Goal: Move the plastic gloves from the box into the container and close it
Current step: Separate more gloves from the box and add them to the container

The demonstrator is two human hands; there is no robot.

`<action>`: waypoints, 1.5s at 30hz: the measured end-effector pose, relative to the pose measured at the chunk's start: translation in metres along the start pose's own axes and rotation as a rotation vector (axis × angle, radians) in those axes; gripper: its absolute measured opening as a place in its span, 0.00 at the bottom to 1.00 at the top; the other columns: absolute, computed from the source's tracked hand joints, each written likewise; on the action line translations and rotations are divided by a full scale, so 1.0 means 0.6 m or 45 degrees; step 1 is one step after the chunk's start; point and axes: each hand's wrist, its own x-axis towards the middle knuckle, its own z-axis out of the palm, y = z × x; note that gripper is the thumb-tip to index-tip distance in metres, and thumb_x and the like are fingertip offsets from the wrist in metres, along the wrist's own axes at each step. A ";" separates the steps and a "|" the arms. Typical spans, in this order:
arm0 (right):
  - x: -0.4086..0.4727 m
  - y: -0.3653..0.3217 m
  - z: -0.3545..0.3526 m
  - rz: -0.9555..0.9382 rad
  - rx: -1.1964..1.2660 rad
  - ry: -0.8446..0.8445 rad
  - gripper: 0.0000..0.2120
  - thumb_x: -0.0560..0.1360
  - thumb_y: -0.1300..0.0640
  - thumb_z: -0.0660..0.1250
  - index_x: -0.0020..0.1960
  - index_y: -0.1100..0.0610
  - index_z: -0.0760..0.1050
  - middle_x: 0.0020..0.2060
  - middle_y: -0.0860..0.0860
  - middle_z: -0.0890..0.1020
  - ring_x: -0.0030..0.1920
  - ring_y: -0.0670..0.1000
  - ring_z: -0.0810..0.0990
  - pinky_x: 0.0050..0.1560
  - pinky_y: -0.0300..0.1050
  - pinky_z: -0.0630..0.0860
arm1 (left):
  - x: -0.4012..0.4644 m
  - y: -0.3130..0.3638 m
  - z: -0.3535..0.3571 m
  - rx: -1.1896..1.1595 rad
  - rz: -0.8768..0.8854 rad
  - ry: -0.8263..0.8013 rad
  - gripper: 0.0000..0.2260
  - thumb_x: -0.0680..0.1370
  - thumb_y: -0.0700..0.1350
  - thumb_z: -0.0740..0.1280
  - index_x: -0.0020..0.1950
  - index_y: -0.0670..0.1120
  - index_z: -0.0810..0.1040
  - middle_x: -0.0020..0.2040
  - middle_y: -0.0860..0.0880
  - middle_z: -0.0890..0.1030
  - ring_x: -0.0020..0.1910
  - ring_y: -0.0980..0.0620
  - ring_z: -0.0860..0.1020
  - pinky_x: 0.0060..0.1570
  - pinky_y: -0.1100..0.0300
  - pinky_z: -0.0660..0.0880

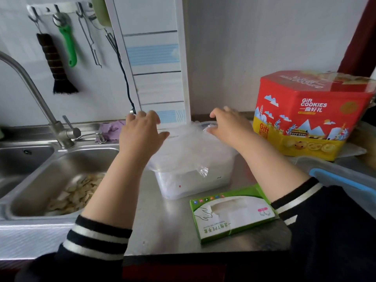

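A clear plastic container [193,183] stands in the middle of the steel counter. A heap of thin transparent plastic gloves [183,148] lies over its top and hangs past its near rim. My left hand [140,132] rests palm-down on the left far side of the heap with fingers spread. My right hand [228,126] is at the far right corner, fingers curled on the gloves and the container's rim. The green and white glove box [232,213] lies flat in front of the container, its opening up.
A steel sink [30,165] with peelings in it lies to the left, behind it a tap [36,98]. A red and yellow cookie tin [309,117] stands at the right. A clear lid with a blue seal [343,182] lies at the right edge.
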 end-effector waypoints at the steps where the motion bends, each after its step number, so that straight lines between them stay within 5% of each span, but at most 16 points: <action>1: -0.005 -0.005 -0.015 -0.042 -0.009 0.040 0.21 0.76 0.46 0.68 0.66 0.52 0.70 0.61 0.55 0.72 0.63 0.57 0.71 0.57 0.49 0.71 | -0.005 0.005 -0.014 -0.015 0.044 0.030 0.20 0.76 0.56 0.69 0.63 0.48 0.72 0.62 0.46 0.75 0.62 0.42 0.70 0.57 0.50 0.69; 3: -0.014 -0.020 -0.045 -0.106 0.058 -0.062 0.25 0.73 0.44 0.71 0.67 0.49 0.69 0.61 0.52 0.71 0.60 0.55 0.73 0.57 0.49 0.73 | -0.010 0.018 -0.034 -0.103 0.154 -0.159 0.24 0.73 0.61 0.69 0.64 0.50 0.71 0.63 0.48 0.75 0.61 0.45 0.73 0.60 0.49 0.71; 8: -0.001 -0.056 -0.036 -0.106 -0.155 -0.897 0.37 0.74 0.50 0.72 0.76 0.46 0.56 0.59 0.54 0.71 0.45 0.54 0.80 0.39 0.43 0.78 | 0.013 0.039 -0.009 0.138 0.214 -0.903 0.37 0.71 0.67 0.68 0.75 0.55 0.60 0.69 0.50 0.68 0.58 0.47 0.77 0.62 0.50 0.73; 11: 0.016 -0.055 -0.002 -0.143 -0.350 -0.985 0.34 0.78 0.54 0.65 0.78 0.43 0.51 0.65 0.57 0.70 0.41 0.54 0.80 0.39 0.44 0.77 | 0.042 0.048 0.027 0.263 0.249 -0.983 0.37 0.74 0.58 0.70 0.77 0.54 0.55 0.72 0.47 0.68 0.65 0.45 0.73 0.64 0.52 0.69; 18: 0.025 -0.049 0.048 -0.188 -0.584 -1.047 0.29 0.82 0.57 0.56 0.78 0.42 0.48 0.77 0.53 0.56 0.68 0.60 0.69 0.55 0.48 0.72 | 0.057 0.051 0.116 0.412 0.336 -1.085 0.26 0.82 0.46 0.60 0.78 0.53 0.55 0.76 0.44 0.61 0.72 0.41 0.64 0.69 0.48 0.62; 22: 0.036 -0.044 0.050 -0.167 -0.448 -1.045 0.33 0.77 0.59 0.66 0.77 0.46 0.56 0.70 0.54 0.68 0.63 0.60 0.75 0.58 0.52 0.76 | 0.064 0.036 0.093 0.287 0.331 -1.086 0.35 0.76 0.52 0.71 0.77 0.55 0.57 0.75 0.48 0.64 0.66 0.43 0.71 0.65 0.51 0.71; 25: 0.037 -0.042 0.017 -0.079 -0.122 -0.911 0.36 0.75 0.52 0.70 0.77 0.49 0.56 0.65 0.52 0.70 0.48 0.56 0.83 0.48 0.49 0.81 | 0.062 0.020 0.040 -0.028 0.284 -0.976 0.32 0.73 0.51 0.75 0.74 0.53 0.65 0.71 0.51 0.69 0.53 0.50 0.76 0.50 0.59 0.78; 29: 0.027 -0.028 -0.006 -0.070 0.054 -0.793 0.28 0.77 0.46 0.67 0.74 0.51 0.63 0.61 0.51 0.74 0.42 0.51 0.84 0.47 0.45 0.81 | 0.026 0.036 0.006 -0.194 0.384 -0.628 0.15 0.78 0.55 0.66 0.60 0.48 0.79 0.58 0.52 0.80 0.56 0.52 0.77 0.58 0.57 0.73; 32: 0.006 -0.023 0.002 -0.152 0.188 -0.756 0.08 0.79 0.54 0.63 0.58 0.50 0.75 0.54 0.50 0.80 0.45 0.51 0.84 0.45 0.43 0.80 | -0.021 0.057 0.006 -0.426 0.344 -0.736 0.24 0.77 0.63 0.58 0.55 0.47 0.81 0.51 0.50 0.82 0.51 0.51 0.79 0.49 0.59 0.74; 34: -0.013 -0.017 0.003 -0.227 0.350 -0.522 0.11 0.77 0.62 0.60 0.49 0.48 0.77 0.47 0.47 0.82 0.45 0.49 0.82 0.43 0.42 0.77 | -0.046 0.059 0.011 -0.517 0.386 -0.805 0.27 0.72 0.67 0.58 0.55 0.48 0.81 0.52 0.51 0.82 0.52 0.52 0.79 0.53 0.58 0.75; 36: -0.044 -0.007 -0.002 -0.213 0.678 -0.237 0.13 0.76 0.66 0.60 0.45 0.49 0.77 0.42 0.45 0.82 0.43 0.48 0.81 0.44 0.42 0.77 | -0.055 0.056 0.025 -0.512 0.397 -0.741 0.19 0.75 0.63 0.63 0.55 0.52 0.81 0.52 0.55 0.81 0.53 0.55 0.78 0.56 0.58 0.74; 41: -0.143 0.025 -0.009 -0.195 1.230 -0.039 0.08 0.76 0.66 0.66 0.44 0.54 0.78 0.34 0.50 0.82 0.37 0.47 0.80 0.43 0.40 0.78 | -0.065 0.048 0.053 -0.251 0.532 -0.277 0.14 0.79 0.56 0.64 0.59 0.52 0.82 0.57 0.52 0.80 0.56 0.50 0.74 0.57 0.58 0.69; 45: -0.208 0.059 0.022 -0.135 1.011 -0.146 0.04 0.73 0.57 0.72 0.41 0.54 0.78 0.36 0.48 0.82 0.40 0.49 0.80 0.47 0.37 0.76 | -0.123 0.071 0.072 -0.435 0.689 0.464 0.09 0.79 0.48 0.67 0.54 0.44 0.82 0.53 0.46 0.80 0.51 0.43 0.76 0.50 0.51 0.74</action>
